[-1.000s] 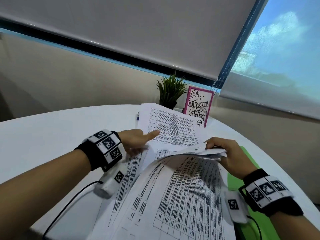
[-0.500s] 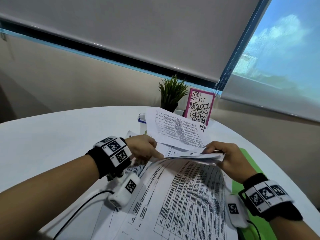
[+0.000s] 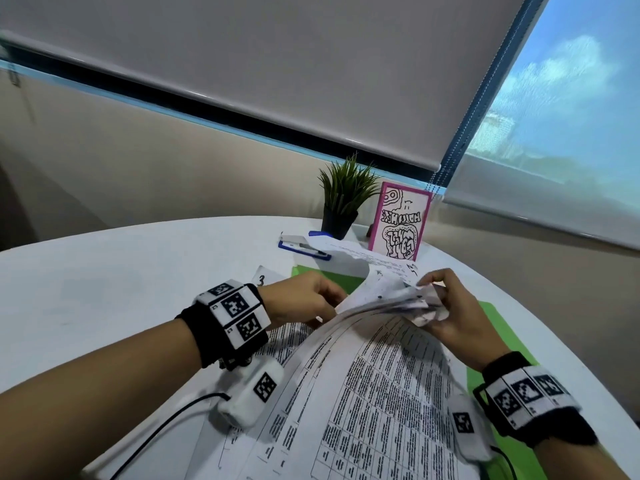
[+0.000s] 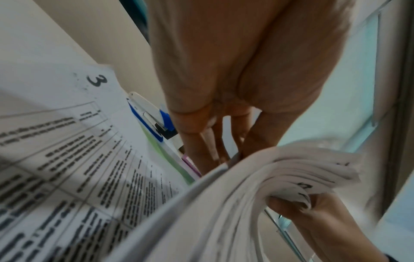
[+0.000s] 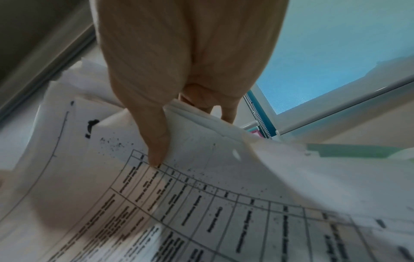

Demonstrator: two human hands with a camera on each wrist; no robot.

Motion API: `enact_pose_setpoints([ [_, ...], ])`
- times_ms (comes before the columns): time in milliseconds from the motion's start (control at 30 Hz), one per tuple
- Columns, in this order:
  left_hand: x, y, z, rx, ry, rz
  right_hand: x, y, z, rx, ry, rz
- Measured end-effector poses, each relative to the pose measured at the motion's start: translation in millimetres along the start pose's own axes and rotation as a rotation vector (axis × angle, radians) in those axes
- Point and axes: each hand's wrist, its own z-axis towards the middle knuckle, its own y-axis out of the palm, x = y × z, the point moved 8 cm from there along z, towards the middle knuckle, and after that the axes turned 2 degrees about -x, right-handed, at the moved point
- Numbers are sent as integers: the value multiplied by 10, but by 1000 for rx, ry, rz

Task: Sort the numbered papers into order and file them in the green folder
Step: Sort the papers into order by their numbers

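1. Under the right hand (image 3: 446, 317), which pinches the lifted corners of the papers (image 3: 374, 386), the green folder (image 3: 502, 327) lies flat.
2. The left hand (image 3: 304, 301), a second ago pointing, now reaches beneath the raised sheets; its grasp cannot be told.
3. The far sheet (image 3: 356, 256) has dropped lower, uncovering the stapler (image 3: 301, 247).

White papers, green folder
Black-gridded white papers (image 3: 374, 393) over green folder (image 3: 498, 327); blue-and-white stapler (image 3: 301, 247), pink-bordered doodle card (image 3: 401, 223).
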Motion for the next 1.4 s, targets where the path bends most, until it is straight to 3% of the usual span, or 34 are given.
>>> enact_pose_setpoints([
  [167, 136, -36, 20, 148, 132, 294, 85, 41, 29, -64, -44, -140],
  [233, 203, -21, 7, 149, 184, 367, 165, 38, 29, -85, -56, -127],
  [467, 262, 135, -15, -35, 210, 351, 245, 69, 65, -143, -88, -119],
  [600, 274, 190, -19, -170, 143, 111, 56, 16, 66, -87, -104, -105],
  [700, 216, -76, 133, -8, -13, -17, -91, -29, 34, -28, -147, -104],
  [833, 116, -720, 451, 396, -193, 667, -137, -58, 28, -37, -151, -94],
  [933, 4, -1034, 588, 567, -361, 656, -156, -26, 53, -77, -213, -117],
  [1100, -244, -1148, 845, 548, -455, 365, -163, 8, 36, -73, -251, -156],
  [1233, -234, -1064, 916, 498, -365, 180, -95, -40, 55, -50, -237, -184],
  [1333, -140, -853, 671, 353, -288, 58, -37, -122, 95, -73, -182, -128],
  [1400, -111, -658, 412, 180, -280, 112, -39, -181, 109, -91, -151, -82],
])
